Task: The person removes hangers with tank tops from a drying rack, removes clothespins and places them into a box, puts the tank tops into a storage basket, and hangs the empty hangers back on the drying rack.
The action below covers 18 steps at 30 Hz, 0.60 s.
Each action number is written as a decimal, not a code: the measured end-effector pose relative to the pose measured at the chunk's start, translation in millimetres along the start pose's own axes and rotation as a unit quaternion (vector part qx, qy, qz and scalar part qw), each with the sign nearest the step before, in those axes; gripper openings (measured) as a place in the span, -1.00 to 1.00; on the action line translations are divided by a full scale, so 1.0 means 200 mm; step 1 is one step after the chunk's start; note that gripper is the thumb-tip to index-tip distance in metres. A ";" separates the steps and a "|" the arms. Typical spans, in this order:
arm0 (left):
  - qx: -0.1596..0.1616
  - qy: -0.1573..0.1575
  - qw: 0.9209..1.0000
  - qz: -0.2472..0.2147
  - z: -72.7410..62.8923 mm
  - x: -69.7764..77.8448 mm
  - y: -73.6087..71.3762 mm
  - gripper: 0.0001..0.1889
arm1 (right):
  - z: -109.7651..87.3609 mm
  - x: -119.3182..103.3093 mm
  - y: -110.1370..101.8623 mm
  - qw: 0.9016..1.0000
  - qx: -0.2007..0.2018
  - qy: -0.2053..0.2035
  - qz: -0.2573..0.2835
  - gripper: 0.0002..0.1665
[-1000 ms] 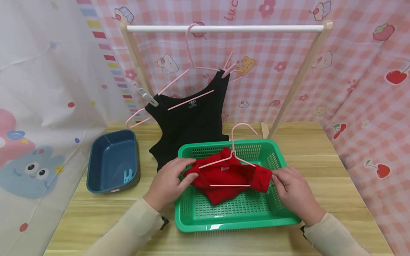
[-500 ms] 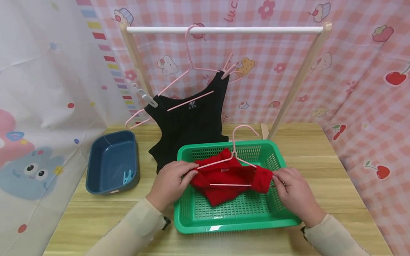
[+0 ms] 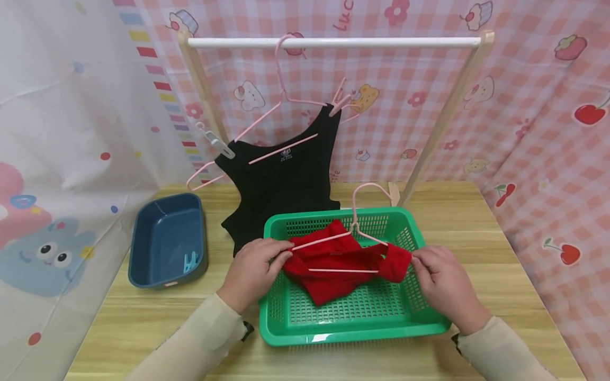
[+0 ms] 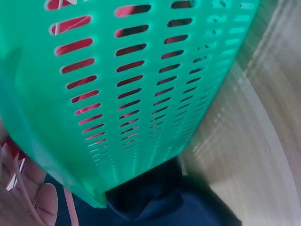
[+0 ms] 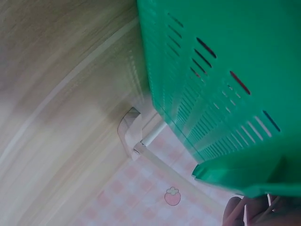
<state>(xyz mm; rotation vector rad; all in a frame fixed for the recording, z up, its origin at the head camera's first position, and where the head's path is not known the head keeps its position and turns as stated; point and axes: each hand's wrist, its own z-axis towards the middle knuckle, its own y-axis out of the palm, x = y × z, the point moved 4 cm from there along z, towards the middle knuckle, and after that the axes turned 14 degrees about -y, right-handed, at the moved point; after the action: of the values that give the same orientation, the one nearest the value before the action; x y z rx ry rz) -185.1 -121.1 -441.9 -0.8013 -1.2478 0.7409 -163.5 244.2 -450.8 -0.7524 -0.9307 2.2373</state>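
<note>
A red top (image 3: 324,283) hangs loosely on a pink clothes hanger (image 3: 355,226), its two shoulders over the hanger's ends. The green basket (image 3: 352,336) is beneath them. At the left end, my left hand (image 3: 252,272) pinches hanger and cloth between thumb and fingers. My right hand (image 3: 445,283) pinches the hanger's right end, just beyond the red shoulder. In the left wrist view, pink wire crosses the left fingers (image 4: 35,176). The right wrist view shows the right fingers (image 5: 256,209) at the hanger, partly hidden by the basket wall.
A rack with a white bar (image 3: 381,42) stands behind, holding a black tank top (image 3: 286,185) on another pink hanger, pegged at both shoulders. To the left, a blue tub (image 3: 164,238) holds light-blue clothes pegs (image 3: 190,262). Patterned cloth hangs behind the wooden table (image 3: 472,227).
My left hand has moved up slightly and closed on the hanger's left end. The right hand has shifted a little right, taking the hanger and the red shoulder with it.
</note>
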 end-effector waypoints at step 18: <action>0.014 -0.002 1.000 -0.003 0.00 -0.03 -0.02 -0.75 | -0.02 0.05 -0.07 1.000 0.024 0.004 -0.014 -0.88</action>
<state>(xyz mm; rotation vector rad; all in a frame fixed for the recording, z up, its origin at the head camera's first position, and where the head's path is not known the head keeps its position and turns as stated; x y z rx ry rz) -186.0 -129.4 -441.2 -0.7731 -1.2397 0.7535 -162.8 261.9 -445.4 -0.7204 -0.8746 2.2224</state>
